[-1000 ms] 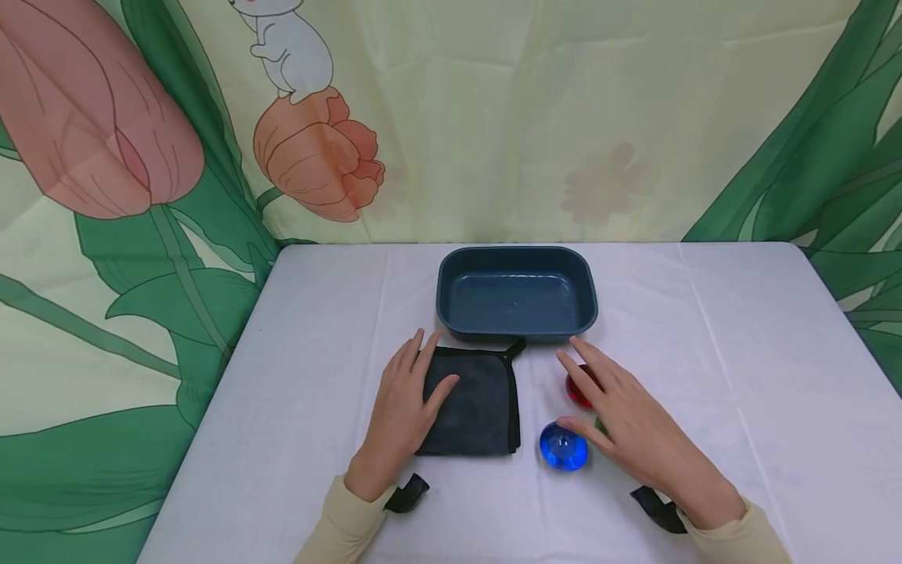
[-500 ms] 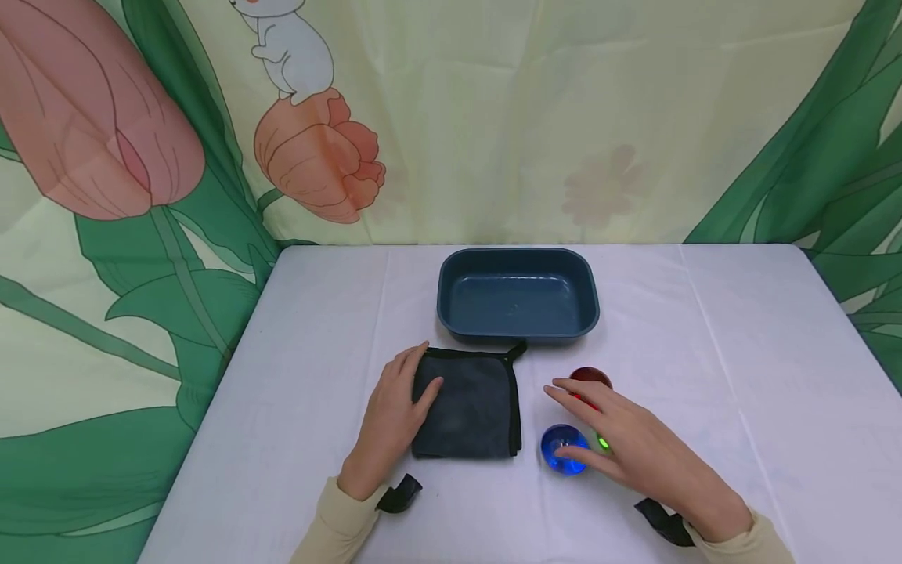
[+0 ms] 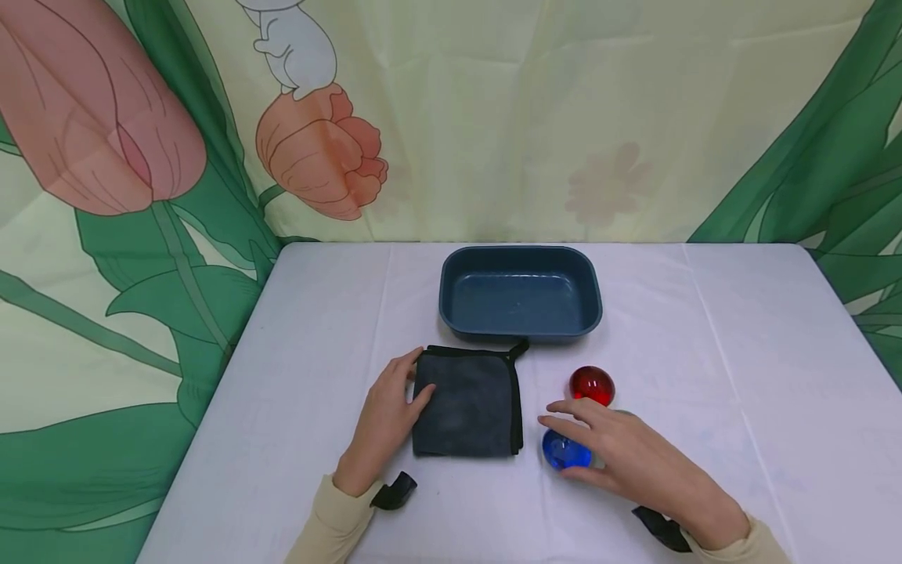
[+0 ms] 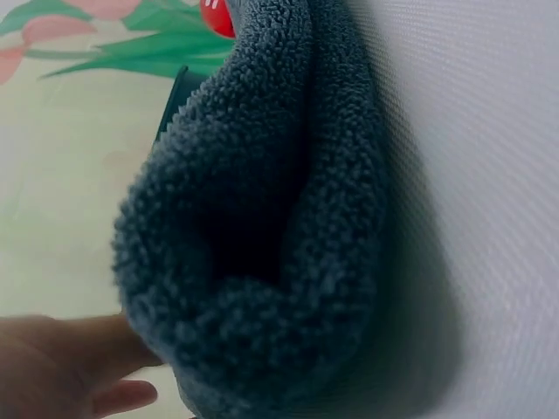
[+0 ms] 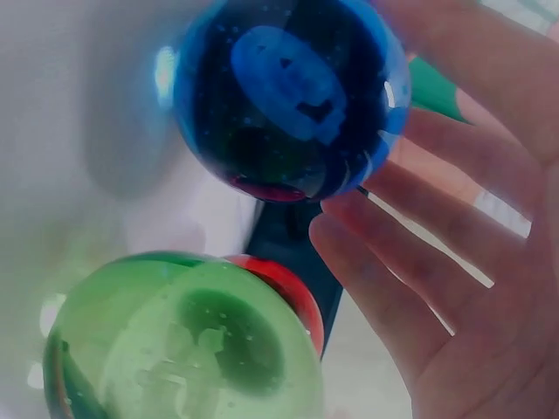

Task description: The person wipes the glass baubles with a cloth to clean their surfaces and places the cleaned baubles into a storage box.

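My left hand point(image 3: 383, 419) is at the left edge of a folded dark grey cloth point(image 3: 467, 407), thumb at the edge of its upper side. In the left wrist view the cloth's fluffy rolled fold point(image 4: 253, 262) fills the middle, with part of the hand at lower left. My right hand point(image 3: 634, 456) hovers around a clear blue ball point(image 3: 561, 452), fingers spread and fairly straight. The right wrist view shows fingertips close against the blue ball; contact is unclear. A red ball point(image 3: 592, 384) lies just beyond. A pale green ball point(image 5: 192, 349) is mostly hidden under my right hand in the head view.
A dark blue rectangular tub point(image 3: 521, 330) stands behind the cloth, whose black corner loop point(image 3: 520, 348) reaches its front wall. All rests on a white-covered table point(image 3: 338, 329). A flower-printed curtain point(image 3: 493, 141) hangs at the table's back.
My right hand has drawn back toward the near side and lowered around the blue ball, uncovering the red ball. My left hand has slid slightly left and nearer, to the cloth's edge.
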`<state>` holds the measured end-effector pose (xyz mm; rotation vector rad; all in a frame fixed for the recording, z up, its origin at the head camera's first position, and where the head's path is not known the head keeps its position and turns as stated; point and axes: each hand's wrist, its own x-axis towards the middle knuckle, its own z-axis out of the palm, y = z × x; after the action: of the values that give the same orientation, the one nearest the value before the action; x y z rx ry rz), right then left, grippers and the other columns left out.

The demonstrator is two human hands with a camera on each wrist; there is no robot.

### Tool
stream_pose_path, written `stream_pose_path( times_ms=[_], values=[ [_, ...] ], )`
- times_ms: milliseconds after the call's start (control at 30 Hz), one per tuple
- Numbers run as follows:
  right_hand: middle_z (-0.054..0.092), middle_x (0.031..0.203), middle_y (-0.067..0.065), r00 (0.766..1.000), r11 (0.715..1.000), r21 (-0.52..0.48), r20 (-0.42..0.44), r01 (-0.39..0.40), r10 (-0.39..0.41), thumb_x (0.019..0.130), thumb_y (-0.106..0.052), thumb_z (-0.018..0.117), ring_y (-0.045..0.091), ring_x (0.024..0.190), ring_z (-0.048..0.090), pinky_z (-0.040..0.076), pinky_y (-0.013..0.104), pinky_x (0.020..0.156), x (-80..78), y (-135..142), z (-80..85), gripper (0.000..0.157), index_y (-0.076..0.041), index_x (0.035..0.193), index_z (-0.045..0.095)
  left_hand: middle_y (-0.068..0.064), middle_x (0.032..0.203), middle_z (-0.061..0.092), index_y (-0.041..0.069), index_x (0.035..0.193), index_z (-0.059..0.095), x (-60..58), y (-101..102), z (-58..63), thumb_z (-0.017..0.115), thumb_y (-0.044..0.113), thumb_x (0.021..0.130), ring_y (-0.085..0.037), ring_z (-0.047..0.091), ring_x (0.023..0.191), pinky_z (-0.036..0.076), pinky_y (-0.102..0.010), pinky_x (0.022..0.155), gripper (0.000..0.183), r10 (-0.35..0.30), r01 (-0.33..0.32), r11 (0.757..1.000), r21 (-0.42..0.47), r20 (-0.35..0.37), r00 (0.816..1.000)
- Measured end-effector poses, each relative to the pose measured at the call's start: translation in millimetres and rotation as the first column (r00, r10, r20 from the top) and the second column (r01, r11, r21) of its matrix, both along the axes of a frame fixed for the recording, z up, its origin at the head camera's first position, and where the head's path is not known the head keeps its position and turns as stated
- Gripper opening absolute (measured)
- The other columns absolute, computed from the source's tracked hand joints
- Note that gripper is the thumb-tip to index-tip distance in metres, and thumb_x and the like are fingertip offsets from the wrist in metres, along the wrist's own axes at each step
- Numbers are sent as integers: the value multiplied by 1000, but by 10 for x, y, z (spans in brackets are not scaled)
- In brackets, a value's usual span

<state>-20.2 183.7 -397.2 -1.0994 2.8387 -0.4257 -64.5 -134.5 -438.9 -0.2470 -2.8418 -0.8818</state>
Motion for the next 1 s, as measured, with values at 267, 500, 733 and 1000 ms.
stream_pose_path(
  times_ms=[267,500,733,1000],
  values=[
    [56,116,-4,997,997,50,56,-55,52,75,-46,71,12,104,53,55,30,75,-9,-25,-16,48,-22,116,64,-4,94,60,9,129,50,-36,-22,-39,76,18,76,-13,54,73,47,-24,61,60,-11,9,1000,29,65,998],
    [57,116,-2,997,996,72,57,-50,46,75,-48,71,12,104,54,55,30,75,-20,-31,-24,51,-21,118,64,-4,95,62,10,129,51,-49,-33,-69,76,16,76,-12,57,74,50,-25,63,58,-25,20,996,85,59,998],
    [54,120,2,996,995,82,78,-58,52,70,-40,78,16,108,53,55,33,78,-27,-28,-49,63,-17,125,58,-5,98,61,12,129,50,-44,-31,-63,74,12,78,-13,58,78,51,-25,63,57,-24,15,991,136,71,997],
    [54,120,2,995,995,79,88,-59,52,70,-38,79,17,107,53,55,32,77,-33,-26,-47,63,-17,125,58,-3,97,62,15,127,51,-55,-29,-61,75,10,77,-10,60,77,52,-23,63,55,-14,-5,978,207,88,996]
  ],
)
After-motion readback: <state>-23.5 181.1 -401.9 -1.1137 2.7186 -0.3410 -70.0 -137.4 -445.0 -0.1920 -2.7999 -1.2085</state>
